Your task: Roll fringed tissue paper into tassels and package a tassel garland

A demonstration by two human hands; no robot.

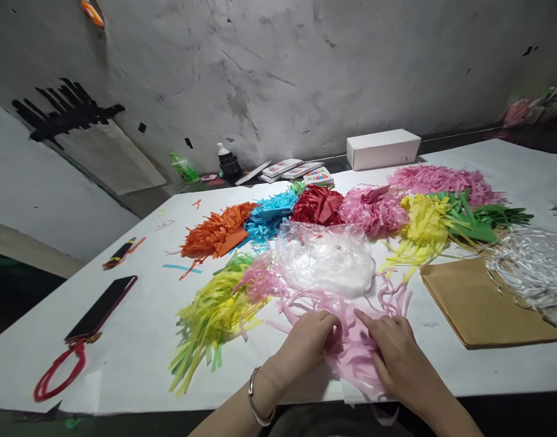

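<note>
A sheet of pink tissue paper cut into fringe strips (351,358) lies crumpled at the table's near edge, some strips hanging over. My left hand (312,340), with a silver bangle at the wrist, is closed with curled fingers on its left side. My right hand (394,346) rests on the right side, index finger stretched out and thumb apart from it. Loose pink strands spread in front of both hands, up against a clear plastic bag (324,258) with white contents. Left of my hands lies a yellow-green bunch of strips (215,309), with a small pink clump (263,279) at its upper end.
Fringed paper bunches form a row behind: orange (221,230), blue (272,215), red (317,205), pink (374,209), yellow (424,227) and green (481,218). Brown paper (483,303) and white cord (537,267) lie right. A phone (103,306) lies left; a white box (383,150) stands behind.
</note>
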